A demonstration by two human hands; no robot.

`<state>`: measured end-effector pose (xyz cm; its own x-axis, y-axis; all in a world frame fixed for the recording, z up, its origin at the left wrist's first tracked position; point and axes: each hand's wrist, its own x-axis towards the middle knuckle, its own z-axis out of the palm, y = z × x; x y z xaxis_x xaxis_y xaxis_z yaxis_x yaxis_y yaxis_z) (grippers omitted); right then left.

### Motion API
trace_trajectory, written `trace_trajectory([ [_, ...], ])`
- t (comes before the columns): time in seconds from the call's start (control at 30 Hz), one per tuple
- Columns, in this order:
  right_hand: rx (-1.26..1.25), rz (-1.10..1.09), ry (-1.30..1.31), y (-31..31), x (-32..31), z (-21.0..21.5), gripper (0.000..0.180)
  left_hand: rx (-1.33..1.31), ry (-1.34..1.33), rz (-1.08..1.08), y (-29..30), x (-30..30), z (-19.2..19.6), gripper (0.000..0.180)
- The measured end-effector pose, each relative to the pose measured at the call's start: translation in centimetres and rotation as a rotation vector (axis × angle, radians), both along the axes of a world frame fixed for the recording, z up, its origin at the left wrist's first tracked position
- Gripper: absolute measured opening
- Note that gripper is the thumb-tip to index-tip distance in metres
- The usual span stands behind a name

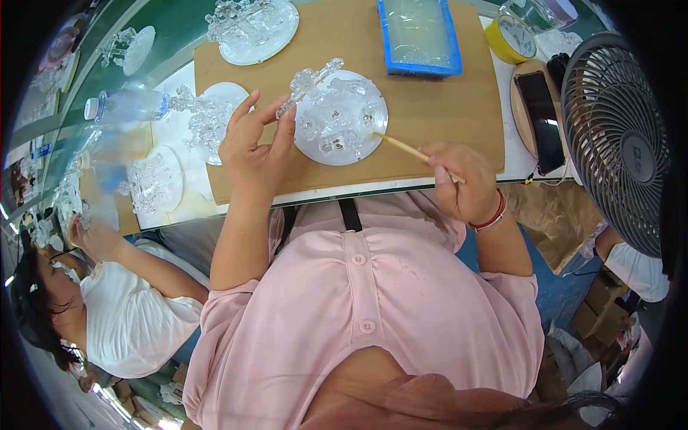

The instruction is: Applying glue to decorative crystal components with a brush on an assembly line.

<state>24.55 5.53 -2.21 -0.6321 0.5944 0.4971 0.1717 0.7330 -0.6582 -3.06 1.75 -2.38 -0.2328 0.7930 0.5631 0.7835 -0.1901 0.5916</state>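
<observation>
Between the thumb and fingers of my left hand (256, 140) is a clear, beaded plastic piece (309, 84), tilted over a round white disc (308, 147). Several small clear decorative parts stand on that disc. My right hand (462, 179) grips a thin wooden stick (401, 146), whose tip meets the disc's right edge. A second disc with clear parts (229, 97) lies just left of my left hand, partly covered by it. Another decorated disc (276, 43) rests farther back.
Under the work lies a brown cardboard sheet (444, 122). A blue-rimmed tray (421, 70) stands at the back, with a yellow tape roll (512, 39), a phone (539, 118) and a black fan (616, 143) to the right. Leftward are a plastic bottle (136, 104) and a co-worker in white (136, 315).
</observation>
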Motion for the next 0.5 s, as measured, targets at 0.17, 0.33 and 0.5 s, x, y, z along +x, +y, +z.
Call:
trace_trajectory([
  [0.17, -0.018, 0.067, 0.012, -0.1, -0.6, 0.1, 0.015, 0.019, 0.009, 0.023, -0.5, 0.2, -0.4, 0.011],
  [0.33, -0.005, -0.092, -0.008, 0.0, -0.5, -0.1, 0.014, 0.075, 0.063, 0.075, -0.4, 0.0, -1.3, 0.010],
  [0.5, 0.006, -0.103, -0.001, 0.0, -0.5, -0.3, 0.013, 0.094, 0.061, 0.081, -0.4, 1.0, -0.6, 0.009],
])
